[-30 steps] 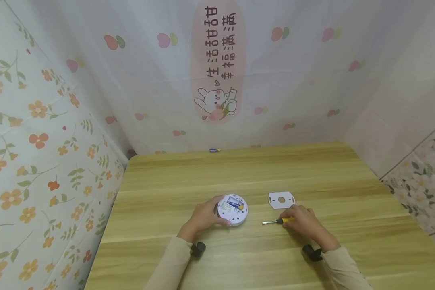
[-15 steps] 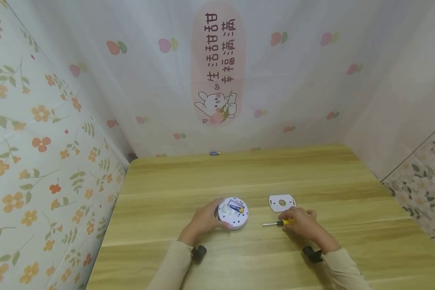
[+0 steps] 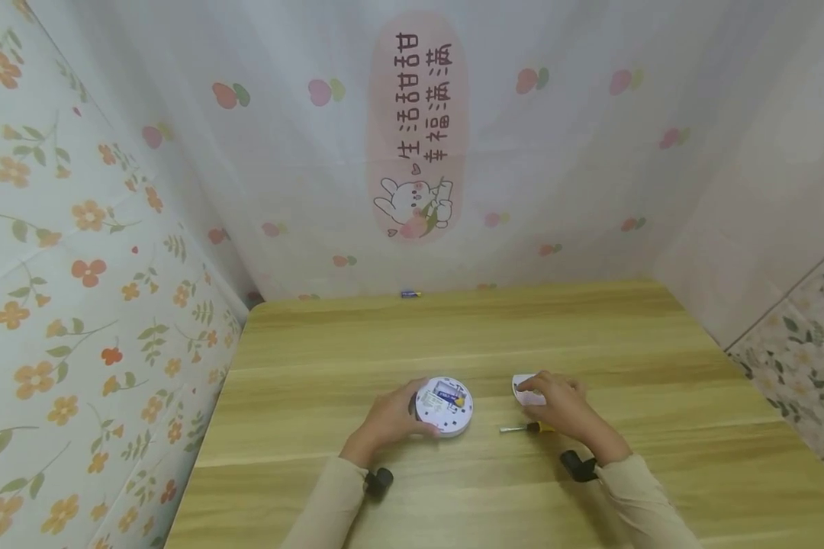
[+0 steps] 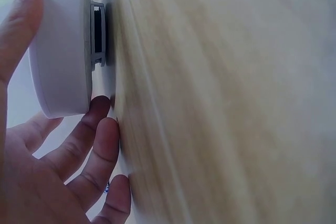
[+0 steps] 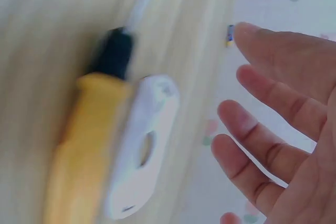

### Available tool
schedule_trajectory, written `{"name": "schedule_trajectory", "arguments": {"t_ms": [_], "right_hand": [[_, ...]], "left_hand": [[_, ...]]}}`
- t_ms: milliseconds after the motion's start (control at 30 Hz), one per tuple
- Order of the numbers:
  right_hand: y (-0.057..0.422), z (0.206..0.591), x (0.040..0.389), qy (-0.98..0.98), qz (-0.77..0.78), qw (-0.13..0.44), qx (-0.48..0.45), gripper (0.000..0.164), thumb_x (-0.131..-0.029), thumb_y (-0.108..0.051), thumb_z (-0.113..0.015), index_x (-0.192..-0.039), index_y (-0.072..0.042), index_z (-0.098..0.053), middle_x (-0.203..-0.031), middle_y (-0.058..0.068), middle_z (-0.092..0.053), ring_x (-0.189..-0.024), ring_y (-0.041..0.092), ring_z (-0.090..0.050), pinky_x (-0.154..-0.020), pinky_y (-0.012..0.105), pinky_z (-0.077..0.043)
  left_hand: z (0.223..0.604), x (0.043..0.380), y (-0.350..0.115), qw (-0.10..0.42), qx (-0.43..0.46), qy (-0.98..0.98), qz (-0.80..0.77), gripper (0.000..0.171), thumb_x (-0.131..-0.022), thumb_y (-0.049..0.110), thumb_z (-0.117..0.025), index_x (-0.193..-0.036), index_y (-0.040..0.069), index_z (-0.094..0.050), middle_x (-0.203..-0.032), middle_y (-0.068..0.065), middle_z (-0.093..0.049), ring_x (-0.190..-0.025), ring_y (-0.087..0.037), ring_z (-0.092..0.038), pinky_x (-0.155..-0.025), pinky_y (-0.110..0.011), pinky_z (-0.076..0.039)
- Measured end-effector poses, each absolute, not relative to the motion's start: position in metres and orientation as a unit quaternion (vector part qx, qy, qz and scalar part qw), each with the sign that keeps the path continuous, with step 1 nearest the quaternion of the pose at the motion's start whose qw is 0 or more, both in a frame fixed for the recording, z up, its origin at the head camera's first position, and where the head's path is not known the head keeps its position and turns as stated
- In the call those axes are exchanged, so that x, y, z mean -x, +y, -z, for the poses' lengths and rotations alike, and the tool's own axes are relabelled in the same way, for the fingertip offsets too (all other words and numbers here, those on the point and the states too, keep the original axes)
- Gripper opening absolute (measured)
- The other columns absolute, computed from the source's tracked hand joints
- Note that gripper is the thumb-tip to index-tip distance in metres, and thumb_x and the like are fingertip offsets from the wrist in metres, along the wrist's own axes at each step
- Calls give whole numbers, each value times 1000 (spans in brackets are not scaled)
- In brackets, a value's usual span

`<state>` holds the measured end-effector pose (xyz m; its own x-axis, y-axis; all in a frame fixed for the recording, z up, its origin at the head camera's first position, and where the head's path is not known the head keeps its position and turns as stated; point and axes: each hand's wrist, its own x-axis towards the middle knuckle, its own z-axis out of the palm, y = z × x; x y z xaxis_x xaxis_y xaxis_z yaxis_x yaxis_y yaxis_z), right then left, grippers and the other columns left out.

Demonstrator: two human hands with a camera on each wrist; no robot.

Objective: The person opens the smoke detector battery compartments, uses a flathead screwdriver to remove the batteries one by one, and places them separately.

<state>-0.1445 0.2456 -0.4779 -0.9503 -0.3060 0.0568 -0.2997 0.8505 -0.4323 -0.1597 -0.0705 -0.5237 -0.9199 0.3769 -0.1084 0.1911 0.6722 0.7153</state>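
My left hand [image 3: 384,418] grips the edge of a round white smoke detector [image 3: 439,415], its underside facing up. A blue and gold battery [image 3: 451,396] shows in its compartment. In the left wrist view the detector's side wall [image 4: 63,40] sits between thumb and fingers. Over the white mounting plate [image 3: 519,386] hovers my right hand [image 3: 564,408], hiding much of it in the head view. Its fingers are spread and relaxed, apart from the plate in the right wrist view. A yellow and black screwdriver [image 5: 89,129] lies on the table beside the plate, its handle partly under that hand.
A second small blue battery [image 3: 410,294] lies at the table's far edge. The wood-grain table [image 3: 302,343] meets patterned curtains at the back and left. A pale curtain [image 3: 748,229] hangs at the right.
My right hand has let go of the screwdriver and moved up and slightly left, over the mounting plate. The left hand still grips the smoke detector.
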Motion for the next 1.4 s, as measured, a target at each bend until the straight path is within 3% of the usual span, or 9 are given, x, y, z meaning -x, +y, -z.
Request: {"name": "schedule_trajectory", "arguments": {"t_ms": [133,333,533,733,1400], "right_hand": [[231,469,156,960,215,-4,177,28,-86,-20,-71,-112,-10,-67,-110,7,-65,-103,31,-59,-88,63,-29],[203,456,167,961,205,9,187,30,-89,-22,-68,-117,-11,-65,-113,7,-64,-102,27,-59,-89,57,-33],[180,456,171,954,203,-19,220,26,-86,-16,-71,-111,-10,-67,-103,6,-65,-96,25,-61,-86,51,-42],[166,464,173,947,222,-21,230,26,-85,-21,-72,-107,-9,-68,-96,4,-64,-90,22,-61,-79,41,-49],[147,493,170,944,225,1,239,22,-82,-24,-75,-97,-9,-71,-87,-2,-60,-80,12,-58,-72,29,-51]], "left_hand": [[524,159,-69,129,-153,905,-376,103,-63,53,-83,-148,18,-38,-149,-10,-45,-136,-35,-43,-112,-58,-30],[525,158,-68,131,-153,906,-372,102,-64,53,-83,-148,19,-38,-150,-10,-45,-137,-34,-42,-112,-58,-30],[523,158,-68,132,-152,907,-371,102,-63,53,-83,-148,20,-38,-148,-10,-47,-135,-35,-45,-111,-60,-29],[521,158,-69,128,-155,904,-376,100,-64,53,-83,-147,18,-39,-146,-9,-50,-134,-33,-47,-110,-63,-27],[522,159,-72,114,-164,910,-363,100,-64,55,-82,-147,18,-41,-145,-9,-50,-133,-33,-47,-109,-63,-28]]}}
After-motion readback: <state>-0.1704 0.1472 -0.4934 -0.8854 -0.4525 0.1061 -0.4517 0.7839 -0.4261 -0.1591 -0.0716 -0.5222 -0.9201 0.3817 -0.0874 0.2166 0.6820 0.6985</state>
